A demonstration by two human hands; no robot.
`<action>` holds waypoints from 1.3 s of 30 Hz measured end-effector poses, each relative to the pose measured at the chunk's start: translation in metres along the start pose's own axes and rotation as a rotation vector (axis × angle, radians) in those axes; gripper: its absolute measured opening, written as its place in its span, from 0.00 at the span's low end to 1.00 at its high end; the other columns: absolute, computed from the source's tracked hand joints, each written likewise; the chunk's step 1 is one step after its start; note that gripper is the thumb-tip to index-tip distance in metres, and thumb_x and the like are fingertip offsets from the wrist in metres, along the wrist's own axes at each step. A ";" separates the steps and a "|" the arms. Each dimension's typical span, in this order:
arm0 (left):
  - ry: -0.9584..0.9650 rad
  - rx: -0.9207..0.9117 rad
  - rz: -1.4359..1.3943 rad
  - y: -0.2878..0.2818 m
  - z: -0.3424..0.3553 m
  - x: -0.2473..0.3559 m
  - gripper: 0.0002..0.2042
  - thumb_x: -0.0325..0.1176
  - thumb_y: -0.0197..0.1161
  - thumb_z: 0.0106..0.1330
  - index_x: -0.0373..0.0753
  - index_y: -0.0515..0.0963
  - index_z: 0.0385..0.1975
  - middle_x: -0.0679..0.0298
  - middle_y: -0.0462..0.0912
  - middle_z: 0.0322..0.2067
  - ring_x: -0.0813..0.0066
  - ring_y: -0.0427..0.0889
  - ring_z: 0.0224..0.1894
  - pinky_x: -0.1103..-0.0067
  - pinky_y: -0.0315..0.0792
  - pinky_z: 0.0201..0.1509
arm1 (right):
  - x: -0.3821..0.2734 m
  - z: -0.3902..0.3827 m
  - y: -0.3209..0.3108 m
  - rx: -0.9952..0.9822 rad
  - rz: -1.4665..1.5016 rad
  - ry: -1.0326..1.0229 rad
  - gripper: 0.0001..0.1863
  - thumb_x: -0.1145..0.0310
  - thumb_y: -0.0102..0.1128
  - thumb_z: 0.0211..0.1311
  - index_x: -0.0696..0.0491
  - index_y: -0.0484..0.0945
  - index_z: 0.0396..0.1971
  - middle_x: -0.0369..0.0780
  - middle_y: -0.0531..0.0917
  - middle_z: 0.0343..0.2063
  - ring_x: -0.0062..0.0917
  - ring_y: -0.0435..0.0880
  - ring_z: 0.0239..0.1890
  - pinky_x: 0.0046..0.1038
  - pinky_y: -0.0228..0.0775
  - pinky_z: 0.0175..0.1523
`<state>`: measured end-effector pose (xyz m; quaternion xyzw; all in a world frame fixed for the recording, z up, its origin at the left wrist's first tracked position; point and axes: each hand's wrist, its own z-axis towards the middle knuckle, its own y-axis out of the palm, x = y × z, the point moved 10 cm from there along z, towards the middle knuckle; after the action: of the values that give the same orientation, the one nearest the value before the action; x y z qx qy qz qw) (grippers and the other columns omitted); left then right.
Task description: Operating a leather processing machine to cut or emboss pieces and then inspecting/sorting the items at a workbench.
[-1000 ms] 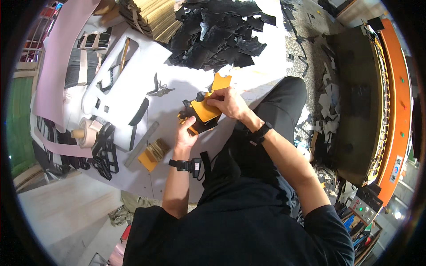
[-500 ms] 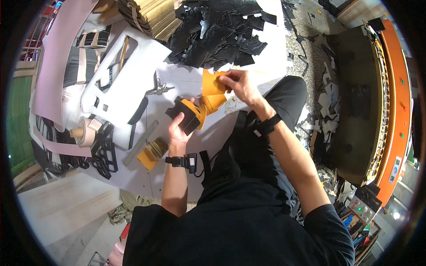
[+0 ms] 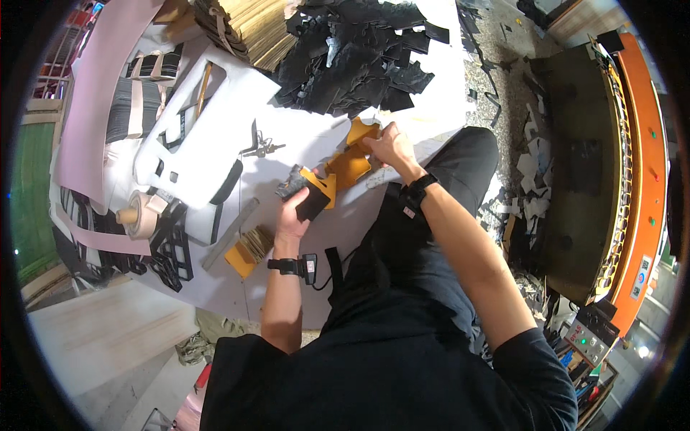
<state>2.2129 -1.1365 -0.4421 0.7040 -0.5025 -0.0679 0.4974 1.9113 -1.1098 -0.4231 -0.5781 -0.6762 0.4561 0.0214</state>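
My left hand is wrapped round a stack of black cut sheet pieces with yellow ones at its side. Beyond it, to the right, my right hand pinches the edge of a yellow sheet piece. Between the two hands lies another curved yellow piece; whether it rests on the table or hangs from the stack, I cannot tell. The right fingertips are partly hidden by the back of the hand.
A heap of black cut pieces covers the far part of the white table. Leftward are keys, a ruler, a small brown-yellow stack, a white cut-out board and a tape roll. An orange machine stands right.
My right hand has shifted slightly to the right, and the yellow piece in it has tilted. My left hand has turned the stack, showing its side differently.
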 end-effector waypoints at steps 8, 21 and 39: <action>-0.005 0.081 0.130 -0.009 -0.007 -0.008 0.21 0.19 0.65 0.69 0.30 0.80 0.62 0.54 0.87 0.56 0.60 0.89 0.57 0.67 0.83 0.64 | -0.016 0.004 -0.006 0.198 0.027 -0.169 0.25 0.58 0.74 0.63 0.59 0.82 0.54 0.53 0.90 0.44 0.50 0.90 0.50 0.46 0.80 0.58; -0.062 0.004 0.129 -0.013 -0.007 -0.006 0.26 0.18 0.67 0.65 0.33 0.76 0.66 0.53 0.86 0.57 0.55 0.87 0.59 0.60 0.83 0.67 | -0.062 -0.031 -0.019 -0.043 0.144 -0.499 0.14 0.66 0.74 0.66 0.56 0.89 0.48 0.47 0.93 0.40 0.38 0.92 0.43 0.37 0.83 0.50; 0.015 -0.058 -0.031 0.002 -0.001 -0.004 0.38 0.22 0.71 0.66 0.45 0.65 0.77 0.49 0.78 0.69 0.51 0.82 0.67 0.55 0.79 0.72 | -0.118 -0.125 -0.023 -0.127 0.096 -0.626 0.10 0.70 0.71 0.65 0.58 0.89 0.43 0.48 0.92 0.36 0.40 0.94 0.40 0.38 0.85 0.49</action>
<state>2.2099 -1.1329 -0.4415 0.6973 -0.4857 -0.0848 0.5202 2.0022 -1.1282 -0.2766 -0.4413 -0.6489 0.5693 -0.2454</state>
